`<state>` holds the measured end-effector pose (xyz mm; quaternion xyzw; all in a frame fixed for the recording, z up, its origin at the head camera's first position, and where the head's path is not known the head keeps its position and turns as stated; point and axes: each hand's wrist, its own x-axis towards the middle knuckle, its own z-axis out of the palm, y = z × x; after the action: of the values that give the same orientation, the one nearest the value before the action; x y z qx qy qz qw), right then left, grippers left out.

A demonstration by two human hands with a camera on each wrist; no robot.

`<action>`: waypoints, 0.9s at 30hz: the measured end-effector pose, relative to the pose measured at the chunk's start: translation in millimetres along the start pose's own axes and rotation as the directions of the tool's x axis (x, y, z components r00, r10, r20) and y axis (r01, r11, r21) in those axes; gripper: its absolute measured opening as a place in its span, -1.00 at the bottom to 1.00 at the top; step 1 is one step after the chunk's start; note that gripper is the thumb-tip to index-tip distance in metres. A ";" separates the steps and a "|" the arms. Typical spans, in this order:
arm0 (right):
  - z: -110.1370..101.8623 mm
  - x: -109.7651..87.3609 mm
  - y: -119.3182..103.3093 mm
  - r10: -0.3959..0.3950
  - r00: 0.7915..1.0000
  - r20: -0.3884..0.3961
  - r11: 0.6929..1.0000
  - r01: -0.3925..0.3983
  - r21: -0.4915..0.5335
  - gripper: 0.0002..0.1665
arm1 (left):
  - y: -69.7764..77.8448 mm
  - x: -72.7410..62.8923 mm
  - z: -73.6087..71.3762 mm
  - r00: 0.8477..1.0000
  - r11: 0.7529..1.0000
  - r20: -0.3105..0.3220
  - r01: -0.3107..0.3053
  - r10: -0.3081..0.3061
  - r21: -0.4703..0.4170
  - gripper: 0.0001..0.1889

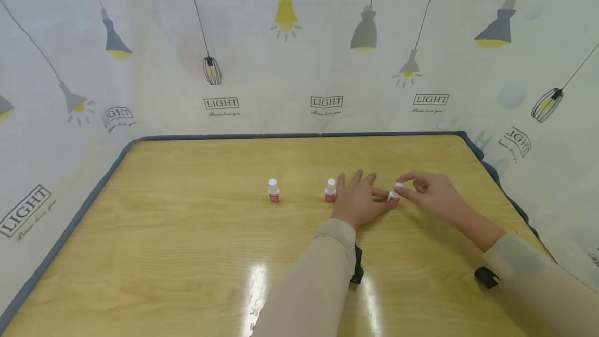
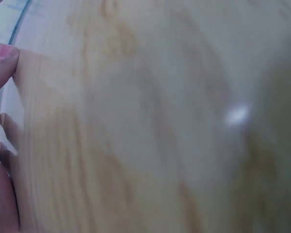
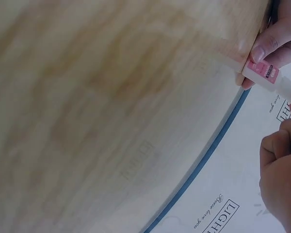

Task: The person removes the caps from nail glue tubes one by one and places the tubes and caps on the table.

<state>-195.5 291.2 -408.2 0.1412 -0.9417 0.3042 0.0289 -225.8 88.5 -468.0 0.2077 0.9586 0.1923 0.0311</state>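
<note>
A small bottle (image 1: 392, 202) with a white cap and pink label leans slightly between the two hands. My left hand (image 1: 356, 203) pinches its lower end between thumb and index finger, the other fingers spread toward the table. At the cap (image 1: 399, 185), the thumb and forefinger of my right hand (image 1: 437, 195) pinch from above. The right wrist view shows the left thumb (image 3: 266, 43) on the pink label and the right hand (image 3: 283, 170) at the cap end. Only part of the pink label (image 2: 1, 51) appears in the left wrist view.
Two similar bottles stand upright: one (image 1: 330, 191) right beside the left hand's fingers, another (image 1: 273, 191) farther left. The wooden table (image 1: 187, 233) has a dark blue edge against a lamp-printed curtain (image 1: 262, 66). Small black devices (image 1: 486, 277) show by both sleeves.
</note>
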 end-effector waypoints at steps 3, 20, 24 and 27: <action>-1.8 0.3 -2.2 0.022 0.999 -0.040 0.999 -0.024 -0.030 -0.59 | 0.6 -1.8 0.0 0.999 1.000 -0.032 -0.011 0.010 -0.024 -0.50; -8.9 2.1 -3.3 0.005 0.996 0.084 0.998 0.001 -0.065 -0.59 | -5.0 -0.6 5.3 1.000 1.000 -0.018 0.005 -0.005 -0.020 -0.51; -9.4 1.1 -1.6 0.025 0.997 0.077 0.995 -0.017 -0.102 -0.55 | -3.5 -1.4 5.6 1.000 1.000 -0.013 -0.001 0.001 -0.008 -0.52; -9.0 2.0 0.2 -0.011 0.998 0.067 0.994 0.018 -0.104 -0.62 | -2.6 -1.0 4.3 1.000 1.000 -0.010 -0.005 0.005 -0.003 -0.52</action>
<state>-197.7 296.1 -400.7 0.1563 -0.9557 0.2494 0.0070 -225.3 87.4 -473.0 0.2090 0.9580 0.1947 0.0263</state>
